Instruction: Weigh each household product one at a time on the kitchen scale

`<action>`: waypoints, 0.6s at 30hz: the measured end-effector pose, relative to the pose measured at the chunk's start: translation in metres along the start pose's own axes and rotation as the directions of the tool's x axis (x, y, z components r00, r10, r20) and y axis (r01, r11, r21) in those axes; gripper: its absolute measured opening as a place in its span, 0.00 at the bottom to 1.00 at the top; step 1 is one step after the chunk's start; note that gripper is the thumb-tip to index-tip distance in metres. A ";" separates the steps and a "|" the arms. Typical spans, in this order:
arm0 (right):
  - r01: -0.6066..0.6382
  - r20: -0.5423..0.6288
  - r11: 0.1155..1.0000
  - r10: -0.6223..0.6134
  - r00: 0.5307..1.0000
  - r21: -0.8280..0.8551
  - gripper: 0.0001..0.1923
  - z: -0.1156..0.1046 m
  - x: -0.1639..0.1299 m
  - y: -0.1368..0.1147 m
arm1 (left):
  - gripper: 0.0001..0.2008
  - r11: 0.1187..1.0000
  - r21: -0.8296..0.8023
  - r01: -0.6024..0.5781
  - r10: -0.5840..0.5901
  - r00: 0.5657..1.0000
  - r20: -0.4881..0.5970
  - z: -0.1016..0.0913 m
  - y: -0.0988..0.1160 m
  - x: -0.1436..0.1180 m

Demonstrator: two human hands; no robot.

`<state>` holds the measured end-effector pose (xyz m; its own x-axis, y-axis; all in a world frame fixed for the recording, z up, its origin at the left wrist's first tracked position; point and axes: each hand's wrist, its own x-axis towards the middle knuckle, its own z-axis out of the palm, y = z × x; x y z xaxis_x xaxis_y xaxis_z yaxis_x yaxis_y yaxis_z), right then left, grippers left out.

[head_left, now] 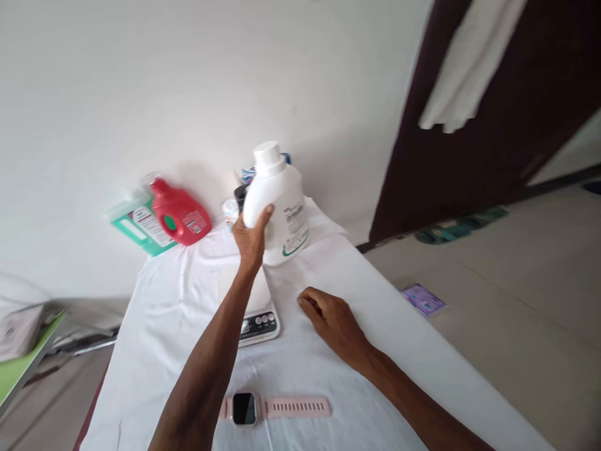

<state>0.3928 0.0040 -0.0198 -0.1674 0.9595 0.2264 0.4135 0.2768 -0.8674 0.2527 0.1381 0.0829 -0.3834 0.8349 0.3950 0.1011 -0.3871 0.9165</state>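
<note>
My left hand [253, 238] is closed round the handle side of a large white detergent bottle [286, 213] with a white cap, its thumb on the front. The bottle tilts slightly, just behind a white kitchen scale [260, 326]; I cannot tell whether its base touches the cloth. My left forearm hides part of the scale. To the right of the scale, my right hand [333, 319] lies on the table with its fingers curled in and nothing visible in them. Nearer to me, a smartwatch [244, 409] with a pink strap lies flat, partly covered by my left arm.
A red bottle [185, 213] and a green-and-clear jug [141, 222] stand at the back left by the wall. Small containers [231, 210] are half hidden behind the white bottle. A white cloth [164, 319] covers the table. A purple packet [425, 299] lies on the floor.
</note>
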 end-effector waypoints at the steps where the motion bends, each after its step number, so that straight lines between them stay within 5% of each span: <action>1: -0.012 0.009 1.000 0.012 1.000 0.003 0.16 -0.001 -0.001 -0.001 | 0.24 0.999 0.041 -0.006 0.004 0.999 0.040 -0.006 0.002 -0.002; 4: -0.049 0.039 0.999 0.049 0.998 -0.003 0.17 -0.005 -0.001 -0.004 | 0.25 0.970 0.215 -0.113 0.100 0.992 0.073 -0.036 0.008 -0.004; 8: -0.073 0.077 0.996 0.077 0.994 -0.051 0.19 -0.005 0.001 -0.006 | 0.24 0.905 0.353 -0.240 0.249 0.968 0.020 -0.109 0.004 0.005; 13: -0.088 0.075 0.989 0.097 0.992 -0.120 0.21 -0.001 0.005 -0.004 | 0.22 0.855 0.517 -0.037 0.168 0.964 -0.208 -0.206 -0.018 0.051; 18: -0.091 0.007 0.981 0.093 0.996 -0.171 0.22 -0.002 0.008 -0.003 | 0.26 0.835 0.541 0.100 0.085 0.948 -0.307 -0.250 -0.037 0.122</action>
<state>0.3917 0.0105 -0.0147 -0.1346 0.9808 0.1412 0.5737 0.1933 -0.7959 -0.0274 0.1570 0.0809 -0.6368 0.6380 0.4329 0.5426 -0.0281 0.8395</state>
